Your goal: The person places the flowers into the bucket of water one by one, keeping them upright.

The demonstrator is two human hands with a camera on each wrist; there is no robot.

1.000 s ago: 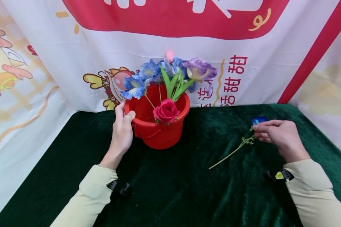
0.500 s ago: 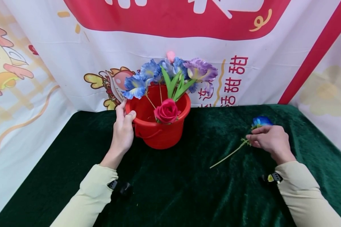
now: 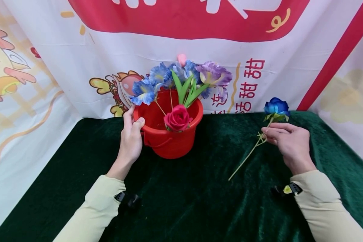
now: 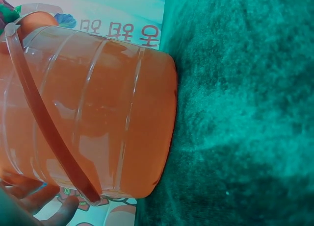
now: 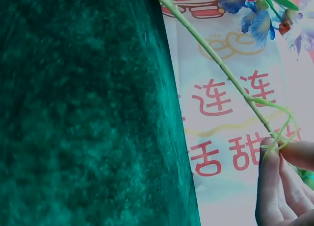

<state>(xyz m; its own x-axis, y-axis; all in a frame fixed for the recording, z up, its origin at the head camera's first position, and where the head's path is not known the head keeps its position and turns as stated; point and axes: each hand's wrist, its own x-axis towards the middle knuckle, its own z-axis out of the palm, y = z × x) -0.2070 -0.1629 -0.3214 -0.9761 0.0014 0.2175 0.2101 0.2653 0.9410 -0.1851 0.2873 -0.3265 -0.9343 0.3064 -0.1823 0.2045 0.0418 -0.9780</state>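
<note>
My left hand (image 3: 130, 143) holds the red bucket (image 3: 169, 148) at its left rim, thumb over the edge and fingers along the outer wall. In the left wrist view the bucket's handle (image 4: 51, 133) hangs down its side. Several artificial flowers stand in the bucket: a red rose (image 3: 177, 118) leaning on the front rim, blue irises (image 3: 143, 92), a purple iris (image 3: 213, 74) and a pink bud (image 3: 181, 59). At the right, my right hand (image 3: 293, 146) pinches a blue rose (image 3: 276, 106) just below its bloom. Its thin stem (image 5: 216, 59) slants down toward the left.
Dark green velvet cloth (image 3: 184, 201) covers the table. Right behind the bucket hangs a white printed backdrop (image 3: 139, 47) with a red banner and lettering. More printed cloth (image 3: 15, 134) closes off the left side.
My right hand has shifted left and raised the blue rose, whose bloom now stands upright above the fingers. The left hand and the bucket have stayed in place.
</note>
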